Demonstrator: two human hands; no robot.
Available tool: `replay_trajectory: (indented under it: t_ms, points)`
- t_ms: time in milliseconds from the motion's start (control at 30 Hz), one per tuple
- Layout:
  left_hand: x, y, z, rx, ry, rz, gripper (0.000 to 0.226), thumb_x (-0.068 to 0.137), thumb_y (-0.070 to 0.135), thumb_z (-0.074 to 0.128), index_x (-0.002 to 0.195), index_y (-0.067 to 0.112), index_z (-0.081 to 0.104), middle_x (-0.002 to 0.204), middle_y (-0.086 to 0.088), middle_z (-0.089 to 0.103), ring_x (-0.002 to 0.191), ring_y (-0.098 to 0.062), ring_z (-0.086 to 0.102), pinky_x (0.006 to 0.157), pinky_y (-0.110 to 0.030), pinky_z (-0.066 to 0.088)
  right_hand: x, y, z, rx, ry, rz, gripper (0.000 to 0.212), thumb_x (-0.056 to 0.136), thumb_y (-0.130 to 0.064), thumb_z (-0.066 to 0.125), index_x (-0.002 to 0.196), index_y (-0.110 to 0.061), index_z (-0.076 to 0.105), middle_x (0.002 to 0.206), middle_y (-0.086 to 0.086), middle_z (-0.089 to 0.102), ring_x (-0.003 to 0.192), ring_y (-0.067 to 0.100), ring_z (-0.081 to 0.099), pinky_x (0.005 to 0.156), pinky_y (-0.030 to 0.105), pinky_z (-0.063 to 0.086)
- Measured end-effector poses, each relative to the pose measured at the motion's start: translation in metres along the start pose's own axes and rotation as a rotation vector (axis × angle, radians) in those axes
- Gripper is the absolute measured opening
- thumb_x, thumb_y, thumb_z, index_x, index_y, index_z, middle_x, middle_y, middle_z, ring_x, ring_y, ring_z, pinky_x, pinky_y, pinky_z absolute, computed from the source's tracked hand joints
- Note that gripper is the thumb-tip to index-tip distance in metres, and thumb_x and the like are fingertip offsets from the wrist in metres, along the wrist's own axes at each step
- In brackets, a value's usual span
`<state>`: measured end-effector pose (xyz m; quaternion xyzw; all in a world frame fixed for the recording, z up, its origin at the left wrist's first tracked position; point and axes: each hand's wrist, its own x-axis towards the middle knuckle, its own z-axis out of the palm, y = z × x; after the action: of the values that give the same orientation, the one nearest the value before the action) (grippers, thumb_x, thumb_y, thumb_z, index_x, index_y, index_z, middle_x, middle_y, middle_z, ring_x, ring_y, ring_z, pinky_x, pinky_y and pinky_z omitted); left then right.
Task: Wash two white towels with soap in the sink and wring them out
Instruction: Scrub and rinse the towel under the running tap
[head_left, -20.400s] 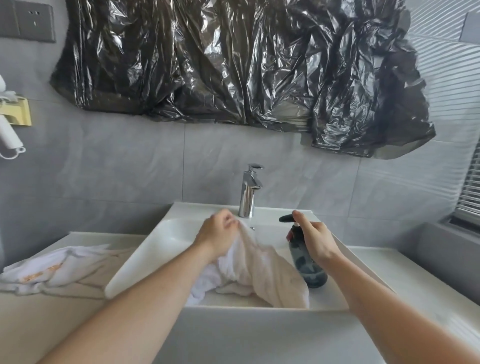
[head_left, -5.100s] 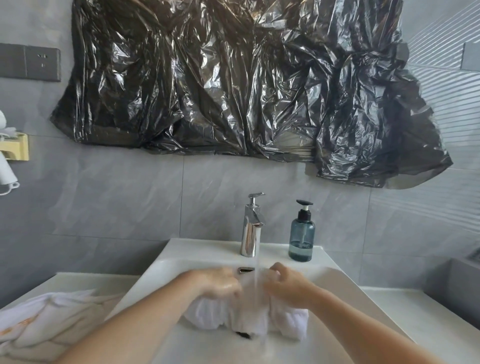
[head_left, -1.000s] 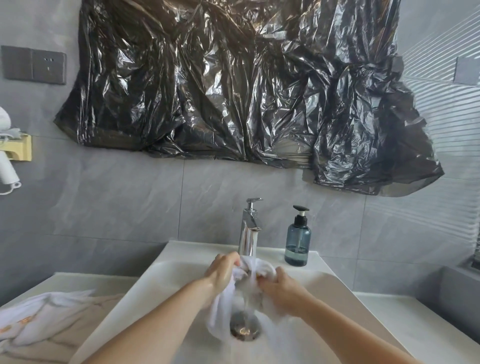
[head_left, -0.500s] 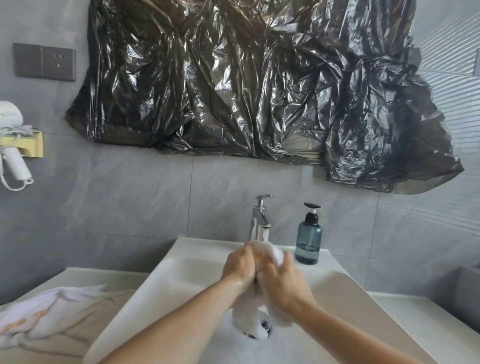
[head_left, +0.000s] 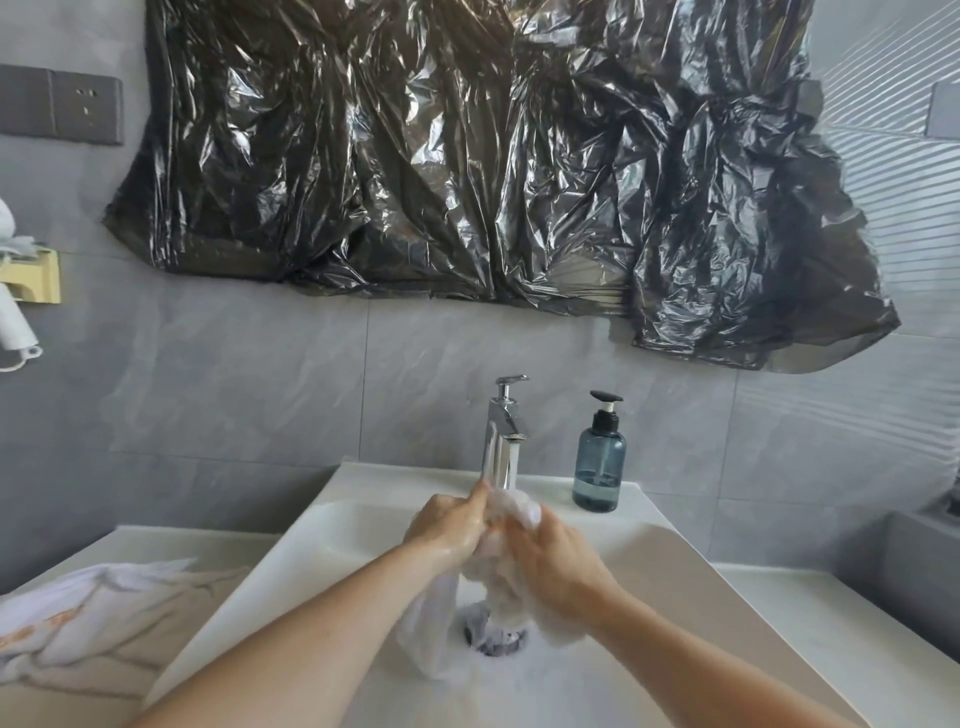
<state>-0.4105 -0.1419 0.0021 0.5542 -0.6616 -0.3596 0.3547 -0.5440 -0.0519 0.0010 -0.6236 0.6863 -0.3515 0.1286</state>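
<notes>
A wet white towel (head_left: 498, 577) is bunched between my two hands over the white sink (head_left: 322, 561), under the chrome tap (head_left: 501, 441). My left hand (head_left: 449, 527) grips its upper left part and my right hand (head_left: 553, 558) presses it from the right. The towel's lower end hangs down toward the drain (head_left: 493, 634). A second white towel (head_left: 78, 618) lies crumpled on the counter to the left. A blue soap pump bottle (head_left: 598, 462) stands on the sink's back ledge, right of the tap.
Black plastic sheeting (head_left: 467, 166) covers the wall above the sink. A hair dryer in a holder (head_left: 21, 291) hangs on the left wall, below a wall socket (head_left: 62, 109). White counter (head_left: 831, 639) extends to the right.
Over the last second my hands closed together on the towel and bunched it up under the tap. Earlier, the soap bottle stood in the basin; it now stands on the back ledge.
</notes>
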Motion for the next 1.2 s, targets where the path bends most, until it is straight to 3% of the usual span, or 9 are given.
replay_trajectory:
  t_ms: [200,333,400,600,700,867,1000,1133,1200]
  points:
    - [-0.011,-0.006,-0.029,0.348,0.012,0.199,0.063,0.100,0.070,0.046,0.072,0.016,0.062,0.088,-0.007,0.072,0.096,-0.032,0.068,0.075,-0.034,0.047,0.012,0.029,-0.020,-0.130,0.101,0.064,0.035,0.101,-0.051,0.042,0.087,-0.022,0.055,0.094,0.003,0.067,0.090,0.030,0.061,0.079,0.040,0.051]
    - [-0.021,-0.023,-0.029,0.630,-0.062,0.289,0.012,0.102,0.026,0.050,0.108,0.030,0.060,0.127,0.003,0.065,0.121,-0.026,0.060,0.090,-0.035,0.047,0.014,0.026,-0.017,-0.126,-0.029,0.054,0.031,0.090,-0.038,0.045,0.104,-0.026,0.071,0.106,-0.003,0.071,0.101,0.027,0.064,0.089,0.039,0.053]
    - [-0.024,-0.030,-0.027,0.698,-0.168,0.282,0.043,0.092,0.014,0.051,0.131,0.032,0.053,0.144,0.007,0.051,0.133,-0.022,0.050,0.105,-0.039,0.043,0.014,0.029,-0.016,-0.133,-0.084,0.108,0.034,0.089,-0.040,0.044,0.103,-0.026,0.071,0.107,-0.004,0.071,0.105,0.028,0.065,0.092,0.039,0.052]
    - [-0.023,-0.035,-0.014,0.756,-0.319,0.146,0.088,0.086,0.071,0.058,0.161,0.038,0.026,0.165,-0.003,0.034,0.151,-0.033,0.030,0.118,-0.049,0.035,0.007,0.036,-0.005,-0.378,-0.368,0.128,0.064,0.103,-0.049,0.047,0.160,-0.026,0.030,0.163,0.011,0.034,0.149,0.032,0.035,0.120,0.039,0.029]
    - [-0.016,-0.042,-0.009,0.860,-0.297,0.111,0.056,0.095,0.057,0.048,0.146,0.037,0.042,0.158,-0.005,0.045,0.144,-0.037,0.038,0.109,-0.052,0.039,-0.001,0.024,-0.004,-0.525,-0.445,0.058,0.053,0.105,-0.044,0.041,0.151,-0.017,0.039,0.151,0.014,0.043,0.143,0.036,0.043,0.111,0.039,0.036]
    - [-0.011,-0.028,-0.017,0.285,-0.242,0.088,0.024,0.099,0.030,0.045,0.107,0.024,0.068,0.133,-0.008,0.069,0.118,-0.026,0.064,0.098,-0.031,0.049,-0.004,0.006,-0.015,-0.234,-0.183,0.055,0.015,0.099,-0.031,0.060,0.108,-0.020,0.052,0.104,0.002,0.060,0.100,0.023,0.060,0.087,0.036,0.050]
    - [-0.019,0.012,-0.016,-0.570,-0.227,-0.024,0.035,0.086,0.036,0.048,0.087,0.009,0.069,0.079,-0.013,0.071,0.067,-0.024,0.063,0.066,-0.032,0.049,-0.006,-0.012,-0.014,0.302,0.024,0.145,0.043,0.085,-0.057,0.067,0.105,-0.021,0.053,0.100,0.004,0.071,0.090,0.021,0.069,0.076,0.036,0.055]
    - [-0.015,0.020,0.003,-0.726,-0.255,-0.149,0.061,0.087,0.064,0.046,0.086,0.008,0.071,0.076,-0.016,0.067,0.057,-0.026,0.063,0.051,-0.025,0.047,-0.013,-0.031,0.000,0.296,0.172,0.032,0.040,0.093,-0.062,0.057,0.099,-0.023,0.054,0.093,-0.001,0.072,0.087,0.019,0.070,0.081,0.039,0.057]
    - [-0.012,0.017,0.010,-0.627,-0.220,-0.151,0.066,0.063,0.070,0.051,0.088,0.013,0.075,0.088,-0.012,0.072,0.075,-0.028,0.071,0.064,-0.032,0.055,-0.019,-0.037,0.005,0.268,0.182,-0.014,0.030,0.098,-0.052,0.055,0.097,-0.022,0.055,0.090,-0.002,0.072,0.087,0.018,0.069,0.080,0.036,0.056]
